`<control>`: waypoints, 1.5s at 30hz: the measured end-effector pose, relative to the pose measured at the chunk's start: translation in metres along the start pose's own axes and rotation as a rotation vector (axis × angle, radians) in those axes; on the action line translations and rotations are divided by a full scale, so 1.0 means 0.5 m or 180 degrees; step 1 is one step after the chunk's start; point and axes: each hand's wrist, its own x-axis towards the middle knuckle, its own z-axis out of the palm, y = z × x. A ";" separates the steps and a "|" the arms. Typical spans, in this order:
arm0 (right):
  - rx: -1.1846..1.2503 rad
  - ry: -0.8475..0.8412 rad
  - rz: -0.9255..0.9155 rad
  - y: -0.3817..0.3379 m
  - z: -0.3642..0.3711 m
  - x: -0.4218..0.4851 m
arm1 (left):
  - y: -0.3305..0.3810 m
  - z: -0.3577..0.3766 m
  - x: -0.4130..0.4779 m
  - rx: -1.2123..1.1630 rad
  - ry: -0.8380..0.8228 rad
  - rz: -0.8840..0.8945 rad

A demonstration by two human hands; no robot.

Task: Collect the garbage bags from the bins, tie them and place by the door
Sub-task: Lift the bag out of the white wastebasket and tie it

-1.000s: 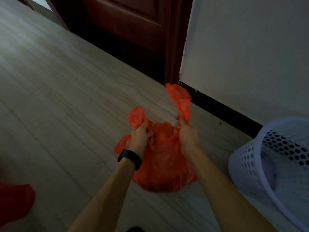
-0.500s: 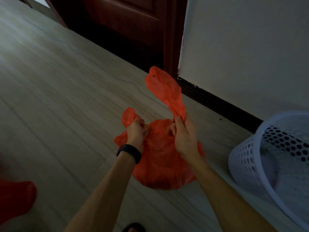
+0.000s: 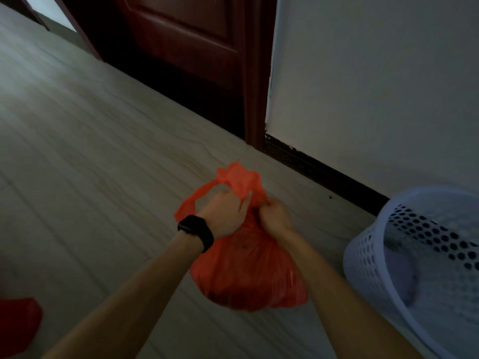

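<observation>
A full red garbage bag (image 3: 246, 275) hangs just above the pale floor in the middle of the head view. My left hand (image 3: 223, 213), with a black watch on its wrist, grips one bag handle. My right hand (image 3: 272, 216) grips the other handle close beside it. The two handles cross above my knuckles in a bunched red tuft. A white perforated plastic bin (image 3: 425, 260) stands at the right against the wall. The dark wooden door (image 3: 186, 40) is at the top, beyond the bag.
A white wall with a dark skirting board (image 3: 326, 174) runs along the right. Another red object (image 3: 18, 322), partly cut off, lies at the lower left edge. Pale wood-grain floor (image 3: 90, 151) stretches to the left.
My hands have come together and lowered; the right handle that stood up high is now folded down across the left one at the top of the bag.
</observation>
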 end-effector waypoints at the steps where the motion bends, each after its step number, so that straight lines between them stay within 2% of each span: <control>1: 0.0060 -0.0114 -0.0035 -0.002 -0.005 -0.007 | 0.005 -0.007 0.006 0.0323 -0.0301 -0.0019; 4: 0.0395 -0.0385 -0.0020 -0.015 -0.031 -0.031 | 0.022 -0.019 0.014 0.1121 -0.0521 0.0280; 6: 0.1431 -0.0450 0.0346 -0.021 -0.051 -0.043 | 0.044 -0.020 0.011 0.1537 -0.0795 0.0457; 8: 0.2331 -0.0831 0.0468 -0.018 -0.066 -0.053 | 0.067 -0.013 0.011 0.1845 -0.0994 0.0501; 10: 0.2237 -0.1189 0.0332 -0.015 -0.075 -0.057 | 0.087 -0.005 0.013 0.2022 -0.1030 0.0367; 12: 0.1832 -0.1289 0.0328 -0.014 -0.075 -0.059 | 0.099 0.002 0.016 0.2044 -0.1120 0.0298; 15: 0.1596 -0.0810 0.0415 -0.011 -0.067 -0.051 | 0.100 0.008 0.012 0.1982 -0.1022 0.0352; 17: 0.1563 -0.0343 0.0622 -0.011 -0.063 -0.043 | 0.093 0.008 0.001 0.1706 -0.0719 0.0415; 19: 0.1820 -0.0077 0.0912 -0.015 -0.063 -0.038 | 0.069 0.005 -0.012 0.0933 -0.0453 0.0400; 21: 0.2487 -0.0096 0.1232 -0.022 -0.069 -0.033 | 0.045 -0.012 -0.027 -0.0099 -0.0434 0.0029; 24: 0.3244 -0.0527 0.1378 -0.018 -0.080 -0.035 | 0.008 -0.023 -0.030 -0.0713 -0.0736 -0.0249; 26: 0.3104 -0.0924 0.1215 -0.015 -0.087 -0.045 | -0.002 -0.036 -0.029 -0.1226 -0.1025 -0.0529; 29: 0.2566 -0.1251 0.0780 -0.017 -0.101 -0.055 | -0.007 -0.065 -0.023 -0.2007 -0.1318 -0.1301; 31: 0.1814 -0.1340 0.0366 -0.019 -0.117 -0.059 | -0.007 -0.076 -0.006 -0.2307 -0.1568 -0.1565; 32: 0.1355 -0.1323 0.0156 -0.018 -0.126 -0.058 | 0.001 -0.080 0.001 -0.2755 -0.1784 -0.1615; 34: 0.0585 -0.0997 -0.0335 -0.014 -0.134 -0.053 | 0.008 -0.070 0.029 -0.3299 -0.1681 -0.1736; 37: -0.0124 -0.0149 -0.1125 0.002 -0.128 -0.043 | 0.027 -0.065 0.046 -0.3383 -0.1615 -0.1685; 39: -0.0167 0.0376 -0.1239 0.011 -0.117 -0.037 | 0.037 -0.072 0.053 -0.3329 -0.1795 -0.1593; 41: 0.0199 0.0691 -0.1204 0.010 -0.104 -0.040 | 0.042 -0.076 0.058 -0.3113 -0.2138 -0.1548; 43: 0.0586 0.0697 -0.1194 0.003 -0.091 -0.044 | 0.042 -0.073 0.062 -0.2908 -0.2298 -0.1576; 45: 0.0673 0.0570 -0.1154 0.002 -0.087 -0.045 | 0.039 -0.068 0.061 -0.2887 -0.2230 -0.1609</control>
